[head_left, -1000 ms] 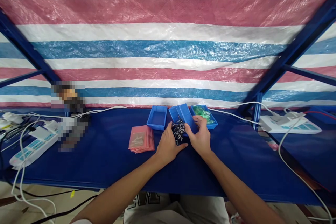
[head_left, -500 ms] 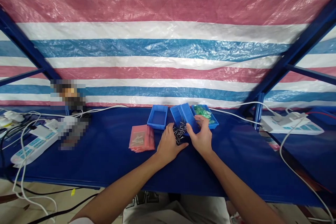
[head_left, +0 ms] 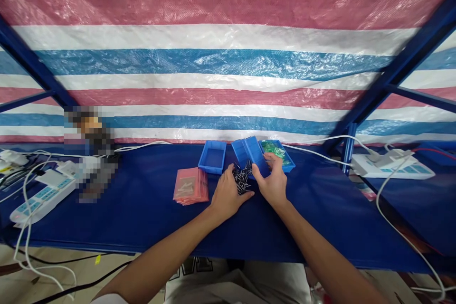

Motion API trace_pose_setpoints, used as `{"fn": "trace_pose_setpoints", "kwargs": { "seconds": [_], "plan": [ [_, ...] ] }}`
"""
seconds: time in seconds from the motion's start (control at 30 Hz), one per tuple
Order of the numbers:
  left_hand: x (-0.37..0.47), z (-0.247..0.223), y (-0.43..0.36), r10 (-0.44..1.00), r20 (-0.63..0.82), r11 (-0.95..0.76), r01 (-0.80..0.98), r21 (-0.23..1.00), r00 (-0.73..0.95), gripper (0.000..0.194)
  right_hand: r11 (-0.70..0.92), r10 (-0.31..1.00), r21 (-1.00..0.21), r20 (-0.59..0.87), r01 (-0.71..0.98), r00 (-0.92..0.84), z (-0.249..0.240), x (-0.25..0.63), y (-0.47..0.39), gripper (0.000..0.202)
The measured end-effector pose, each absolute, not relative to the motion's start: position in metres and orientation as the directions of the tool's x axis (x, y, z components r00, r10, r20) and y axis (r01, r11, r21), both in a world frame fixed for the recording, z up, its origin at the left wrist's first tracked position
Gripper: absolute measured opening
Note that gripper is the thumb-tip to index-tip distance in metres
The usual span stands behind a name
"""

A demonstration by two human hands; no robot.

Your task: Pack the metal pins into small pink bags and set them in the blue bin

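My left hand [head_left: 227,194] is cupped against the left and near side of a pile of small dark screws [head_left: 242,178], its thumb spread apart from its fingers. My right hand [head_left: 272,179] grips a tilted blue plastic bin [head_left: 254,149] by its right side, thumb near the screws. The screws sit at the bin's near end, between both hands. Whether some still lie inside the bin I cannot tell. Close to my right fingers is another blue bin with green plastic packets [head_left: 274,150].
An empty blue bin [head_left: 213,156] stands left of the tilted one. Before it lies a stack of pink bags [head_left: 191,186], the top one holding pale pieces. Power strips [head_left: 46,199] with white cables lie at the table's left and right. A striped tarp [head_left: 221,64] hangs behind.
The screws spread slightly more between my hands, and the tilted bin shifts a little. Both hands keep nearly the same place; the whole view has shifted slightly.
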State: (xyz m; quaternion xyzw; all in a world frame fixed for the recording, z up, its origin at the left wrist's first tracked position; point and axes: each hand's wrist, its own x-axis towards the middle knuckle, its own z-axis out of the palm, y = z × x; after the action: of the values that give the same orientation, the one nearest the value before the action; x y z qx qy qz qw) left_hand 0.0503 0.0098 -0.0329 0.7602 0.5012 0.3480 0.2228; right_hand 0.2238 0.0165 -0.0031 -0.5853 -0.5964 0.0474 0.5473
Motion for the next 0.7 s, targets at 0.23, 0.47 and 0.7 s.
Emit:
{"fn": "trace_pose_setpoints", "kwargs": {
  "seconds": [0.23,0.47,0.7],
  "plan": [
    [0.0507,-0.0318,0.0101,0.918,0.295,-0.396,0.606,0.69,0.264,0.113,0.319,0.758,-0.682,0.6,0.658,0.255,-0.0034,0.2245,0.0161,0.056],
    [0.0508,-0.03,0.0091,0.918,0.296,-0.398,0.627,0.67,0.266,0.112,0.345,0.741,-0.637,0.635,0.69,0.217,-0.0046,0.2282,0.0166,0.057],
    [0.0508,-0.0298,0.0087,0.913,0.309,-0.408,0.629,0.661,0.267,0.11,0.31,0.733,-0.594,0.646,0.742,0.211,-0.0041,0.2309,0.0187,0.056]
  ]
}}
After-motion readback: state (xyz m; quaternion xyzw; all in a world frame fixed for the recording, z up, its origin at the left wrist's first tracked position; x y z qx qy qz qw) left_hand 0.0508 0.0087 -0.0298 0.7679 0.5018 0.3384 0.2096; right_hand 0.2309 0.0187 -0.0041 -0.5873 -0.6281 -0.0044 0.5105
